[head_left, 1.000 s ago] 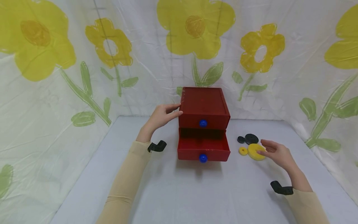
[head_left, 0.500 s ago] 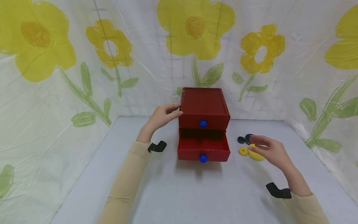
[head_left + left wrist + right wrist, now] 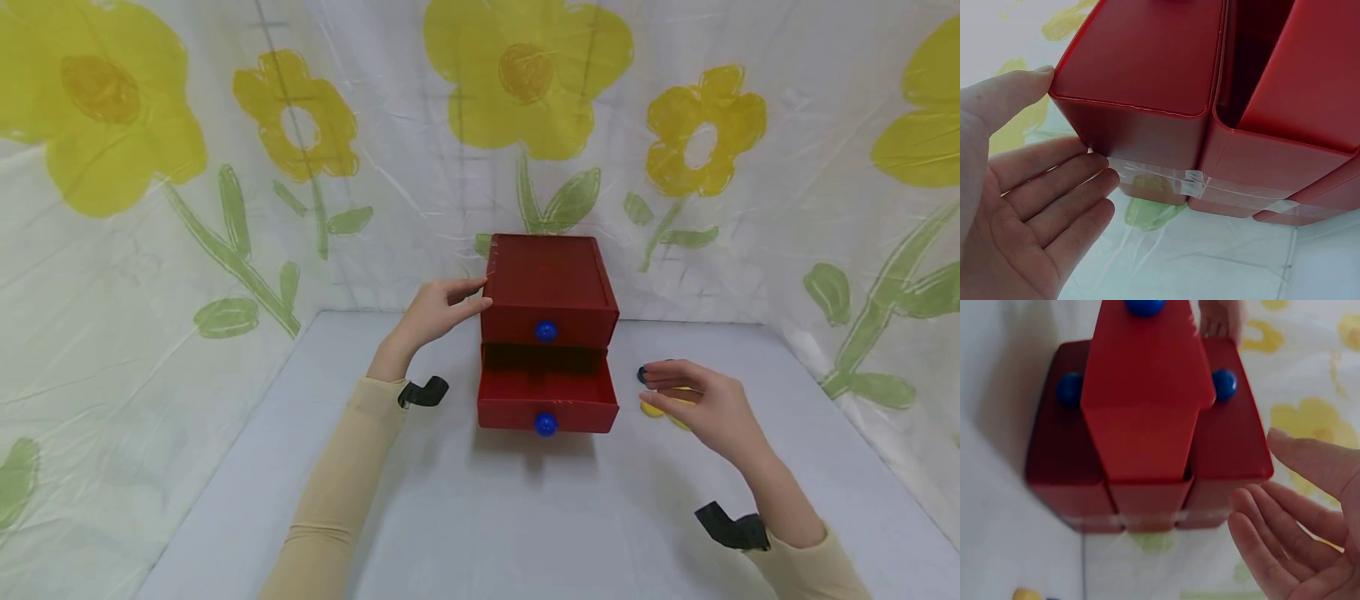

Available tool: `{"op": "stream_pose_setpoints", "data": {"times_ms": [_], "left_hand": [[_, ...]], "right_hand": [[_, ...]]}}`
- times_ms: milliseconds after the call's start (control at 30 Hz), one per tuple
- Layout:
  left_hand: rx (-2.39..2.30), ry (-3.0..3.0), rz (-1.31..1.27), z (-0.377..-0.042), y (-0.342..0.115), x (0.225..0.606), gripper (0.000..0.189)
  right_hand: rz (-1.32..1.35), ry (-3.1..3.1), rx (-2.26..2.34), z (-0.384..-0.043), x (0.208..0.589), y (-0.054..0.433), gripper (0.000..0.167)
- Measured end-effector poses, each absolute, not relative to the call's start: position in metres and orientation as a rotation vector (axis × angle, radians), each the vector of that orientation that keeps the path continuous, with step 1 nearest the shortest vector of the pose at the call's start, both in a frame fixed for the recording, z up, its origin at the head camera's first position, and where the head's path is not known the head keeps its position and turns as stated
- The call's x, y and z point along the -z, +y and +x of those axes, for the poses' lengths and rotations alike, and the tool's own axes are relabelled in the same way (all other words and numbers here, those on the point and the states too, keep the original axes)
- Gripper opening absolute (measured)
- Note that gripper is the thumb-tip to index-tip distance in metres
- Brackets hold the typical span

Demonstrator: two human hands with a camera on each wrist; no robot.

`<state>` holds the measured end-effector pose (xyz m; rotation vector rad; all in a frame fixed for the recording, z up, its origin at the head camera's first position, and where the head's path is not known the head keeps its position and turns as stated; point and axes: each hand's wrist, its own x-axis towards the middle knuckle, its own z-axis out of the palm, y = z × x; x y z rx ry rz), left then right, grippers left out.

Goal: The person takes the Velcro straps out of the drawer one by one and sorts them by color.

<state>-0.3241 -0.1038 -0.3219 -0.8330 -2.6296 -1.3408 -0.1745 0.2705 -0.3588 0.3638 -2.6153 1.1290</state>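
Note:
A red drawer unit (image 3: 551,271) with blue knobs (image 3: 546,332) stands at the back middle of the table. Its middle drawer (image 3: 504,415) is pulled out, with nothing visible inside. At the unit's upper left edge is my left hand (image 3: 433,315); in the left wrist view its thumb touches a front corner and its fingers stretch along the side. My right hand (image 3: 705,408) holds nothing, fingers extended, right of the unit. Beyond it, partly covered, lie a small yellow ring (image 3: 652,411), a larger yellow disc (image 3: 681,423) and a small black disc (image 3: 642,375). A larger black disc is almost wholly hidden.
A white sheet with yellow flowers (image 3: 522,71) hangs behind and at both sides of the white table (image 3: 525,525). Clear tape (image 3: 1229,187) runs across the unit's side. The pulled-out drawer juts toward me.
My right hand has moved left and slightly up, away from the large yellow disc and toward the drawer unit, covering more of the round pieces. The left hand stays at the unit.

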Motion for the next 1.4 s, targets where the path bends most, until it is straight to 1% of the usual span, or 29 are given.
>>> {"op": "stream_pose_setpoints", "data": {"times_ms": [200, 433, 700, 1133, 1400], "left_hand": [[1.339, -2.633, -0.833, -0.324, -0.104, 0.321, 0.057], [1.342, -2.629, -0.839, -0.324, -0.105, 0.321, 0.057], [1.345, -2.627, -0.848, -0.325, -0.104, 0.322, 0.056], [1.334, -2.628, -0.844, -0.325, -0.104, 0.322, 0.057], [1.336, -2.628, -0.836, -0.324, -0.104, 0.322, 0.057]], "right_hand": [[0.426, -2.571, -1.127, -0.167, 0.355, 0.252, 0.032], [0.507, -2.563, -1.177, -0.16, 0.352, 0.23, 0.031], [0.595, -2.599, -1.245, -0.157, 0.36, 0.208, 0.029], [0.62, -2.702, -1.298, -0.155, 0.383, 0.18, 0.027], [0.518, -2.731, -1.259, -0.159, 0.394, 0.174, 0.027]]}}
